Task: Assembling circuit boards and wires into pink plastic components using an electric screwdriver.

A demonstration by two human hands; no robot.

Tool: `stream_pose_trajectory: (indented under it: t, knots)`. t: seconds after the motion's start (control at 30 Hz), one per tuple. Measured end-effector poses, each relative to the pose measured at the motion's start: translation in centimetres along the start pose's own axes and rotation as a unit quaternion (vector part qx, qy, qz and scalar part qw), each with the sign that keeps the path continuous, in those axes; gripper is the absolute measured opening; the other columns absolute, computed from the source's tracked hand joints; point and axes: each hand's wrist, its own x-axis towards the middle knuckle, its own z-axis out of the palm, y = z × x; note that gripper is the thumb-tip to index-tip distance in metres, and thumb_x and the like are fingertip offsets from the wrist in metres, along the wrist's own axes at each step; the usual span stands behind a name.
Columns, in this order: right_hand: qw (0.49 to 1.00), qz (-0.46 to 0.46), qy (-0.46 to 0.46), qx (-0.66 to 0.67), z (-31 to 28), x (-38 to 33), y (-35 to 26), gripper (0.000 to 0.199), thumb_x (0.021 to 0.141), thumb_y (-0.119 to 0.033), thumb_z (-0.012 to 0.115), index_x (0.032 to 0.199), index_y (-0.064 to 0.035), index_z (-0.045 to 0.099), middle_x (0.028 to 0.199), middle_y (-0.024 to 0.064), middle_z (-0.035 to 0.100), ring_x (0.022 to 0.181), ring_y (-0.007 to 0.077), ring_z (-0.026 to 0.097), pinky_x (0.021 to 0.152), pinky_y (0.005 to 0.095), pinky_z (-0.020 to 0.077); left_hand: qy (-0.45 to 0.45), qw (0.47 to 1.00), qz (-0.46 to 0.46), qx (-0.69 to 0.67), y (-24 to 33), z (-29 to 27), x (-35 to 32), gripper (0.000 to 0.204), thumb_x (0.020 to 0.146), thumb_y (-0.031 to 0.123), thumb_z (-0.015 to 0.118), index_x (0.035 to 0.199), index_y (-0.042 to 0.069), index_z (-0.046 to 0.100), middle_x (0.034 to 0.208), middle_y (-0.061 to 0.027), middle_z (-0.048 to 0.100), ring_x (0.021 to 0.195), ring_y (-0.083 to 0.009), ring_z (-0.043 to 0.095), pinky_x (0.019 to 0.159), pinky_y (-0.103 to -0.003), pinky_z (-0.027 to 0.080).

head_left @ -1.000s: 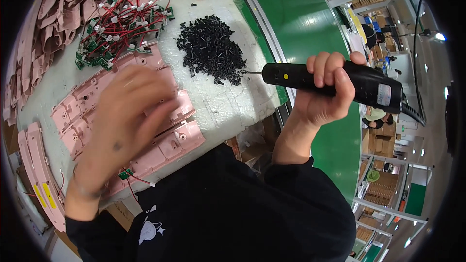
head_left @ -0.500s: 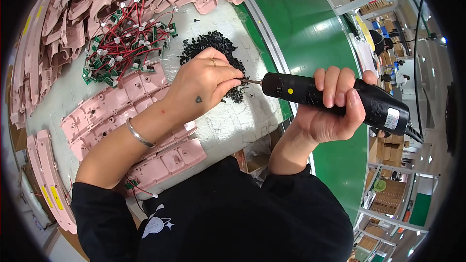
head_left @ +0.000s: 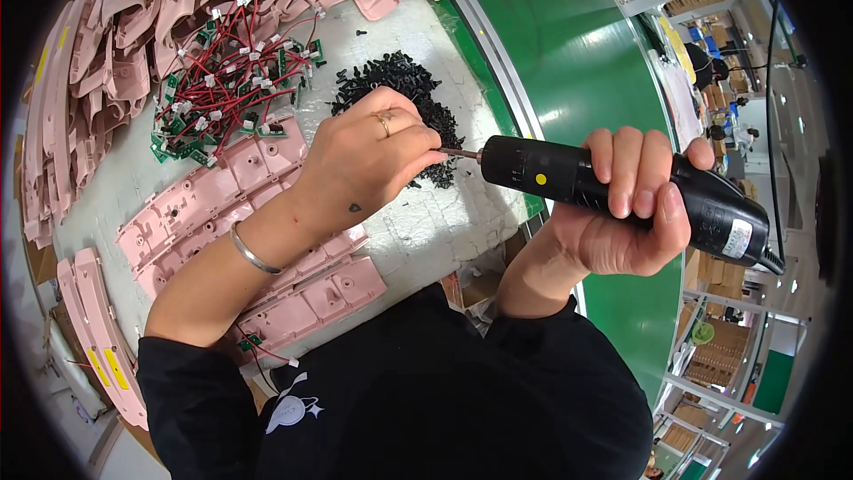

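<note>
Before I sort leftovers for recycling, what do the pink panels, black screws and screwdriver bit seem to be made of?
Pink panels: probably moulded plastic, satin, judging by their thin walls and built-in screw posts.
Black screws: likely metal with a dark coating; small glints hint at it.
Screwdriver bit: apparently bare steel, from its thin, greyish shaft.

Wide fisheye view from the wearer's head, looking steeply down over a black shirt (head_left: pixel 400 391) at the bottom of the frame. The left hand (head_left: pixel 378 147), near centre, and right hand (head_left: pixel 626 204), right of centre, are seen close up. The bench (head_left: pixel 484 204) spreads toward upper left; background shelving (head_left: pixel 720 351) appears small and tilted at far right. Dark corners surround the curved picture.
</note>
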Motion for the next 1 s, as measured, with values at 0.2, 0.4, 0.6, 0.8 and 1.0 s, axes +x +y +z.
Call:
stream_pose_trajectory:
  t: [0.2, 0.4, 0.6, 0.8, 1.0]
  knots:
    - [1.0, 0.0, -0.005, 0.005, 0.9, 0.0, -0.7, 0.033, 0.079, -0.007, 0.055, 0.112, -0.0092, 0.051, 0.063, -0.0048, 0.045, 0.054, 0.0061, 0.043, 0.064, 0.0252, 0.0389, 0.008, 1.0, 0.023, 0.011, 0.7, -0.7, 0.1, 0.016, 0.072, 0.015, 0.076, 0.08, 0.007, 0.065, 0.077, -0.0018, 0.064, 0.083, -0.0193, 0.062, 0.057, -0.03, 0.052]
    - [0.994, -0.024, -0.103, -0.002, 1.6, 0.0, -0.1, 0.043, 0.082, -0.007, 0.053, 0.124, -0.0107, 0.044, 0.063, -0.001, 0.047, 0.049, 0.0104, 0.043, 0.055, 0.0285, 0.0405, -0.007, 0.993, 0.058, 0.099, 1.2, -2.2, -0.7, 0.008, 0.074, 0.011, 0.068, 0.078, 0.008, 0.062, 0.074, 0.0008, 0.058, 0.085, -0.0154, 0.06, 0.05, -0.026, 0.05]
    - [0.989, 0.015, -0.147, -0.016, 4.7, -0.5, -0.9, 0.036, 0.077, -0.007, 0.056, 0.112, -0.0094, 0.049, 0.062, -0.0052, 0.05, 0.054, 0.0061, 0.048, 0.062, 0.0231, 0.0404, -0.023, 0.986, 0.077, 0.144, 2.7, -5.3, -2.3, 0.016, 0.071, 0.012, 0.073, 0.083, 0.005, 0.065, 0.08, -0.003, 0.064, 0.085, -0.0208, 0.064, 0.059, -0.03, 0.053]
    - [0.986, 0.047, -0.151, 0.054, 7.5, -1.1, 1.9, 0.036, 0.076, -0.008, 0.057, 0.111, -0.0097, 0.05, 0.063, -0.0053, 0.051, 0.053, 0.0058, 0.049, 0.061, 0.0223, 0.0411, -0.001, 0.993, -0.086, 0.077, 2.9, -11.4, -6.4, 0.01, 0.074, 0.011, 0.072, 0.081, 0.007, 0.066, 0.077, -0.0024, 0.066, 0.082, -0.0188, 0.064, 0.061, -0.028, 0.052]
    - [0.964, 0.094, -0.234, 0.082, 12.3, -3.5, 4.6, 0.035, 0.079, -0.009, 0.064, 0.111, -0.0131, 0.05, 0.062, -0.0069, 0.053, 0.049, 0.0047, 0.048, 0.056, 0.0188, 0.041, 0.039, 0.955, -0.284, 0.079, 5.8, -17.4, -14.0, 0.016, 0.067, 0.0, 0.075, 0.08, 0.005, 0.068, 0.077, -0.0033, 0.067, 0.085, -0.0235, 0.062, 0.072, -0.032, 0.052]
